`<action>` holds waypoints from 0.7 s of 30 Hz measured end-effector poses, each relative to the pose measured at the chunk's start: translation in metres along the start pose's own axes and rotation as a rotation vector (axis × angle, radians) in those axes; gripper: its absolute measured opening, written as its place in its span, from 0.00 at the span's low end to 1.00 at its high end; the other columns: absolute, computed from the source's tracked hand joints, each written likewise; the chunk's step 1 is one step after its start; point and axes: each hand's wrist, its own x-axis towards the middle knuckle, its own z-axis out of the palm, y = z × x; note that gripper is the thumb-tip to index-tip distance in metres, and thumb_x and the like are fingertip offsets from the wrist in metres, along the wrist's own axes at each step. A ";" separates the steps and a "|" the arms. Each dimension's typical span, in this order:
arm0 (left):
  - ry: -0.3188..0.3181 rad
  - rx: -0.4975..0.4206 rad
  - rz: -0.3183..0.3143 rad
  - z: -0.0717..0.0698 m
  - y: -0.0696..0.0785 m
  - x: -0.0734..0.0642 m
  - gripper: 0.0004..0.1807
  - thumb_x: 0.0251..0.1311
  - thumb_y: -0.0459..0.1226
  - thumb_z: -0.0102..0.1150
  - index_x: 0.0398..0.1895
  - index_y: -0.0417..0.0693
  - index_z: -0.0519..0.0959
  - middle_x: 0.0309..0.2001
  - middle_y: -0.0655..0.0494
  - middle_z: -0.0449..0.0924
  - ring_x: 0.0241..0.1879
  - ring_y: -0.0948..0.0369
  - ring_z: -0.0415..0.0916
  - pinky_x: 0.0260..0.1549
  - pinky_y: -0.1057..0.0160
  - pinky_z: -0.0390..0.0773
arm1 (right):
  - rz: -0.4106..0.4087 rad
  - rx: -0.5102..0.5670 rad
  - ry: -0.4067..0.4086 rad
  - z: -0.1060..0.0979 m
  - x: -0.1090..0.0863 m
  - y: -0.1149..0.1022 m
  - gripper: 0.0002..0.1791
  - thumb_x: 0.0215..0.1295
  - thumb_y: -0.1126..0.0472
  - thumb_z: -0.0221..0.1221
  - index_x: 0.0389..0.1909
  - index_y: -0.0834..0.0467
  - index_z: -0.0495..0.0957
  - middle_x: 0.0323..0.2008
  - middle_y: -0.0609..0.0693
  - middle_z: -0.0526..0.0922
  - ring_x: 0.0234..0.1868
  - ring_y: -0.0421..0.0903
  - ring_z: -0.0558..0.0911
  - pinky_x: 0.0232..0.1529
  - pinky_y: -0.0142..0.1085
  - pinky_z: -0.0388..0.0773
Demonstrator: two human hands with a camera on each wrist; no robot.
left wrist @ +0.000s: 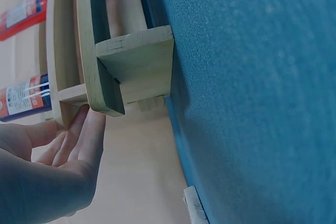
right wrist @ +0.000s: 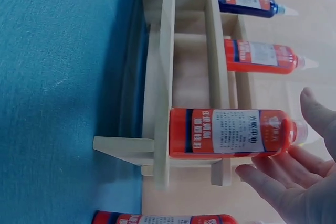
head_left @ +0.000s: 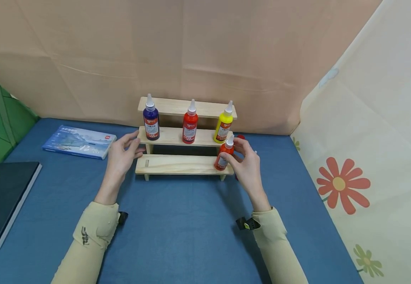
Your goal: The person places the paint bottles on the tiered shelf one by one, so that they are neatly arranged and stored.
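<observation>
A three-tier wooden display rack (head_left: 182,165) stands on the table. My left hand (head_left: 120,154) holds the left end of its middle tier between thumb and fingers. An orange-red paint bottle (right wrist: 231,132) stands upright at the right end of the bottom tier. Around its upper part is my right hand (head_left: 245,165), thumb apart from the bottle in the right wrist view and fingers beside its neck. On the middle tier stand a dark blue bottle (head_left: 151,124), a red bottle (head_left: 189,127) and a yellow bottle (head_left: 223,125).
Another red bottle (right wrist: 163,218) is on the table right of the rack, mostly hidden by my right hand in the head view. A blue box (head_left: 79,141) and a dark notebook (head_left: 4,201) lie at left. A beige cloth backdrop (head_left: 177,51) rises behind.
</observation>
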 end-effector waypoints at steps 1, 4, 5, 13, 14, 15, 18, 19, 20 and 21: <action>0.000 -0.001 0.000 0.000 0.000 0.000 0.27 0.87 0.39 0.46 0.80 0.35 0.66 0.69 0.30 0.74 0.58 0.35 0.82 0.48 0.69 0.87 | -0.004 0.003 0.001 -0.001 -0.001 -0.002 0.31 0.68 0.61 0.74 0.68 0.64 0.75 0.62 0.59 0.83 0.61 0.56 0.84 0.60 0.55 0.86; -0.001 -0.001 0.004 0.000 0.000 0.000 0.27 0.87 0.39 0.46 0.80 0.35 0.66 0.69 0.30 0.74 0.58 0.35 0.82 0.48 0.69 0.87 | -0.018 0.002 0.005 -0.004 -0.003 -0.005 0.31 0.67 0.61 0.75 0.68 0.63 0.75 0.62 0.59 0.82 0.61 0.56 0.84 0.60 0.55 0.85; -0.002 -0.001 0.006 0.000 0.000 0.000 0.27 0.87 0.39 0.46 0.80 0.34 0.66 0.69 0.30 0.74 0.58 0.35 0.82 0.48 0.70 0.87 | -0.023 -0.004 0.006 -0.005 -0.004 -0.005 0.32 0.67 0.61 0.75 0.68 0.63 0.75 0.63 0.58 0.82 0.61 0.56 0.84 0.60 0.55 0.85; -0.005 -0.005 0.017 -0.001 -0.002 0.000 0.27 0.87 0.39 0.46 0.80 0.35 0.66 0.70 0.30 0.74 0.57 0.34 0.83 0.46 0.72 0.87 | -0.057 -0.042 0.025 -0.014 -0.008 -0.010 0.32 0.68 0.61 0.75 0.69 0.62 0.75 0.64 0.57 0.82 0.63 0.53 0.83 0.61 0.55 0.85; -0.005 -0.003 0.016 -0.001 -0.002 0.000 0.27 0.87 0.39 0.46 0.80 0.35 0.66 0.70 0.31 0.74 0.57 0.35 0.83 0.46 0.72 0.87 | -0.059 -0.040 0.029 -0.015 -0.009 -0.011 0.32 0.68 0.61 0.75 0.69 0.62 0.75 0.64 0.57 0.82 0.63 0.53 0.83 0.61 0.55 0.85; -0.005 -0.001 0.016 0.000 -0.002 0.000 0.27 0.87 0.39 0.46 0.80 0.35 0.66 0.70 0.31 0.74 0.57 0.35 0.83 0.47 0.72 0.87 | -0.061 -0.036 0.032 -0.016 -0.009 -0.011 0.32 0.68 0.61 0.75 0.69 0.62 0.75 0.64 0.57 0.82 0.64 0.54 0.83 0.61 0.55 0.85; -0.003 0.000 0.011 -0.001 -0.002 0.001 0.26 0.87 0.39 0.46 0.80 0.35 0.67 0.70 0.31 0.74 0.57 0.35 0.83 0.47 0.71 0.87 | -0.070 -0.030 0.041 -0.020 -0.010 -0.013 0.32 0.68 0.62 0.74 0.70 0.63 0.75 0.65 0.57 0.82 0.64 0.54 0.83 0.62 0.55 0.84; -0.003 0.001 0.011 0.000 -0.002 0.001 0.26 0.87 0.39 0.46 0.80 0.35 0.66 0.70 0.31 0.74 0.57 0.35 0.83 0.47 0.71 0.87 | -0.072 -0.032 0.044 -0.022 -0.010 -0.013 0.33 0.68 0.63 0.74 0.70 0.63 0.75 0.65 0.57 0.82 0.64 0.54 0.83 0.62 0.55 0.84; -0.003 0.002 0.009 0.000 -0.002 0.001 0.26 0.87 0.39 0.46 0.80 0.35 0.66 0.70 0.31 0.74 0.57 0.34 0.82 0.47 0.71 0.87 | -0.074 -0.035 0.047 -0.023 -0.011 -0.013 0.33 0.67 0.63 0.74 0.70 0.63 0.74 0.65 0.57 0.82 0.65 0.54 0.82 0.63 0.55 0.84; -0.002 0.004 0.007 0.000 -0.002 0.001 0.27 0.87 0.39 0.46 0.80 0.35 0.66 0.70 0.31 0.74 0.57 0.35 0.82 0.48 0.71 0.87 | -0.076 -0.037 0.050 -0.025 -0.011 -0.014 0.33 0.67 0.63 0.75 0.71 0.63 0.74 0.65 0.57 0.81 0.65 0.54 0.82 0.63 0.55 0.83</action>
